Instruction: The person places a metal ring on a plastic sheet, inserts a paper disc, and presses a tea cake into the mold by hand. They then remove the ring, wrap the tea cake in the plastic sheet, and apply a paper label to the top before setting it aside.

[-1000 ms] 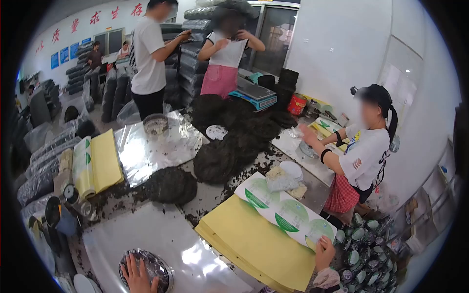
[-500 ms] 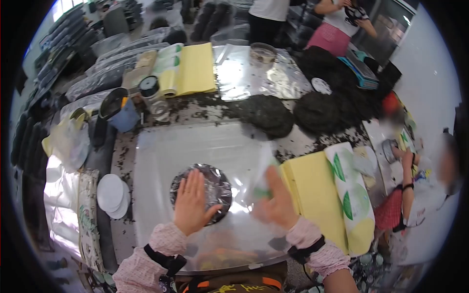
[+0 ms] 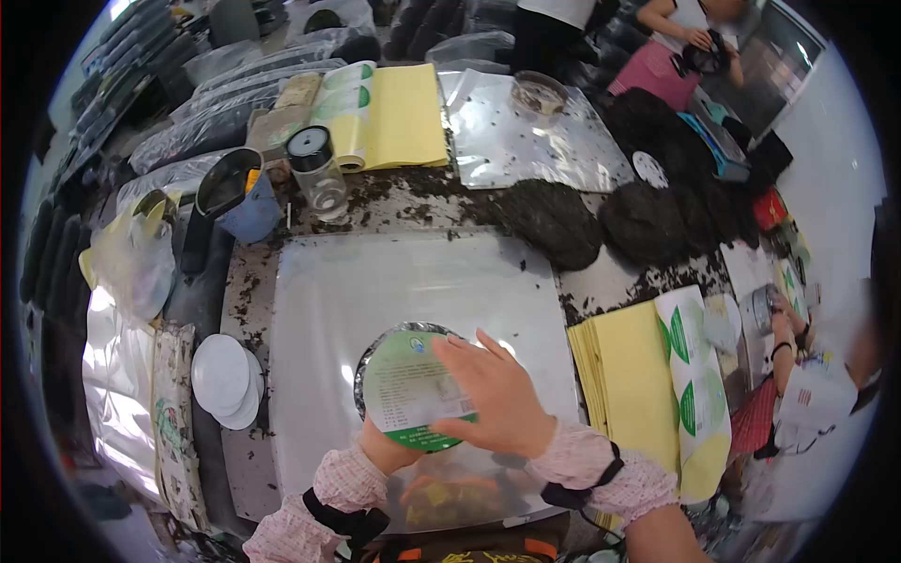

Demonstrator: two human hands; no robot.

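A round green and white printed label [image 3: 408,389] lies over a dark round cake in clear plastic wrap [image 3: 360,375], whose crinkled edge shows at the upper left. My left hand [image 3: 387,452] comes up from below; the label hides its fingers. My right hand [image 3: 502,399] reaches across the label's right side, fingers stretched out and thumb apart, touching its face. Both are above a shiny metal sheet [image 3: 328,281] on the table. To the right, a strip of similar green and white labels [image 3: 690,375] rests beside a stack of yellow paper [image 3: 619,385].
White discs [image 3: 221,375] lie at the left. A blue cup [image 3: 251,211] and a clear jar with a black lid [image 3: 319,174] stand behind. Unwrapped dark cakes [image 3: 549,220] sit at the back right, with dark crumbs around. A co-worker [image 3: 807,403] works at the right.
My right hand has moved left from beside the label strip to over the cake. A round label now covers the cake and my left fingers, which lay flat on the wrap before.
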